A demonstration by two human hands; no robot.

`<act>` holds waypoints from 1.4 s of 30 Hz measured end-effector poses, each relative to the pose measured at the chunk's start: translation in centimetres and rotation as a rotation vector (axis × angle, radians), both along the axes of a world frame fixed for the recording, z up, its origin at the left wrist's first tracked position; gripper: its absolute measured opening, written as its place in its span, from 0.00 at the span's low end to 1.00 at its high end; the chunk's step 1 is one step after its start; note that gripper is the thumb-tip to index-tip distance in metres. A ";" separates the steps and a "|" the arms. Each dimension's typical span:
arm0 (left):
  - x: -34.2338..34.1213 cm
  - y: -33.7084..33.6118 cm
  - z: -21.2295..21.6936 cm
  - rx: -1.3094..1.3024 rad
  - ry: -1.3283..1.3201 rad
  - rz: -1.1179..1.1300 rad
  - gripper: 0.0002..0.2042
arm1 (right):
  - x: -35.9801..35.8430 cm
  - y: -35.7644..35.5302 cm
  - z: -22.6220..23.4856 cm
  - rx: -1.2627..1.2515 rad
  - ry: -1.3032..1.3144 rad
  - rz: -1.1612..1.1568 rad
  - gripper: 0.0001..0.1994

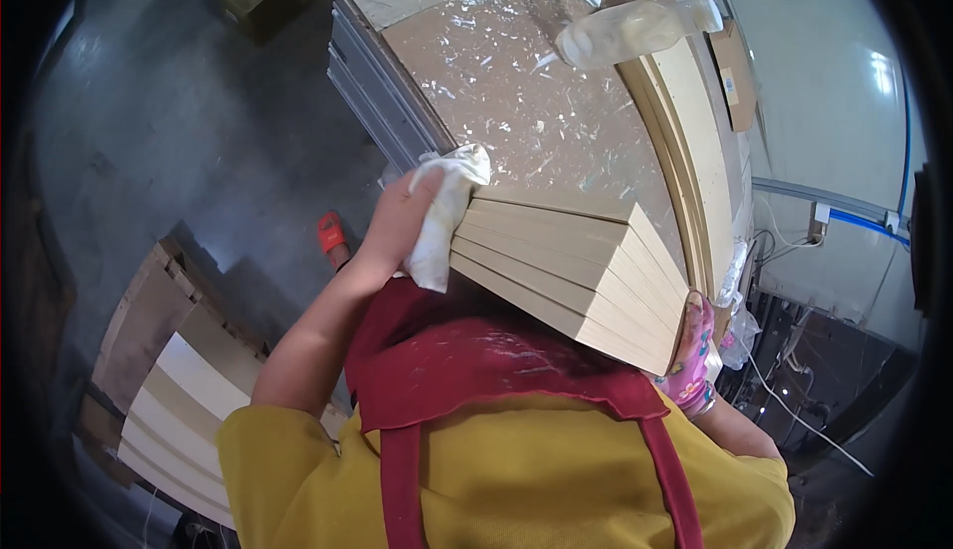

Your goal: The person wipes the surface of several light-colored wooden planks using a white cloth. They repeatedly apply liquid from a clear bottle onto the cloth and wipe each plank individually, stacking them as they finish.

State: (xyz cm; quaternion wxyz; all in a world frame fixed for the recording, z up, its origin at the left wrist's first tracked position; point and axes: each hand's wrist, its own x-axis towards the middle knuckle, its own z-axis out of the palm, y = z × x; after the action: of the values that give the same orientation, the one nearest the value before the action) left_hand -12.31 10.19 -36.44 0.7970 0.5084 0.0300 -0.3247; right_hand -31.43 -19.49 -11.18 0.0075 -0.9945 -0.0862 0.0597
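Note:
Several pale wooden boards (pixel 541 256) are stacked in front of me, their long faces and pale ends showing, at the near side of the workbench (pixel 536 102). At the left end of the stack, my bare left hand (pixel 397 213) is closed on a crumpled white cloth (pixel 444 221), which hangs against the boards. My right hand (pixel 692 355), in a pink flowered glove, grips the stack's right end with its thumb along the edge. Some of its fingers are hidden behind the boards.
White flecks dot the bench top. A cloudy plastic bottle (pixel 625 35) lies near long, curved pale strips (pixel 685 142) along the right side. Curved panels (pixel 179 400) stand lower left. An orange slipper (pixel 331 231) shows on the floor. A white cable (pixel 794 405) hangs at right.

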 end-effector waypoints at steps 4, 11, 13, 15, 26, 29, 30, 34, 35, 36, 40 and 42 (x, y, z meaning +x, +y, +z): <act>-1.6 -0.6 2.2 -0.235 0.209 -0.120 0.26 | -0.3 -0.2 -0.2 -0.015 -0.019 0.015 0.59; -3.1 -1.1 1.4 -0.313 0.303 -0.070 0.27 | -2.5 -3.0 -1.0 0.121 0.132 -0.139 0.59; -3.5 -1.2 1.3 -0.308 0.304 -0.043 0.26 | -1.8 -2.0 -0.7 0.158 0.115 -0.134 0.58; -3.1 -0.4 1.8 -0.279 0.294 -0.104 0.26 | -1.3 -2.0 -0.6 0.169 0.148 -0.118 0.58; 0.3 -0.7 1.5 -0.127 0.298 -0.167 0.20 | 1.4 1.3 -0.8 0.205 0.042 -0.076 0.43; 0.4 0.7 0.0 -0.049 0.383 -0.049 0.21 | 0.9 0.6 -0.5 0.201 0.107 -0.101 0.51; 0.9 1.5 1.0 -0.246 0.486 0.105 0.22 | 0.8 0.6 -0.7 0.201 0.110 -0.111 0.53; 0.8 1.0 4.1 -0.361 0.078 -0.150 0.20 | 1.6 1.3 -0.5 0.177 0.034 0.014 0.55; -0.4 -1.2 2.9 0.002 -0.345 -0.070 0.21 | 1.8 1.3 -0.5 0.186 0.026 0.035 0.55; -0.3 -1.4 4.0 0.061 -0.532 -0.024 0.21 | 1.8 1.5 -0.4 0.182 0.021 0.038 0.55; -0.7 -1.6 3.7 0.009 -0.311 0.042 0.22 | 2.5 2.4 0.2 0.129 0.030 0.048 0.54; -1.0 -2.3 3.4 -0.033 -0.170 0.156 0.21 | 2.6 2.2 0.1 0.106 0.049 0.032 0.54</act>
State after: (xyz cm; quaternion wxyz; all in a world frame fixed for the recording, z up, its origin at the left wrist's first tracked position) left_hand -13.26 7.89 -33.03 0.8276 0.5173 -0.0037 -0.2179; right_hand -28.79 -17.29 -11.11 0.0612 -0.9894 -0.1049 0.0795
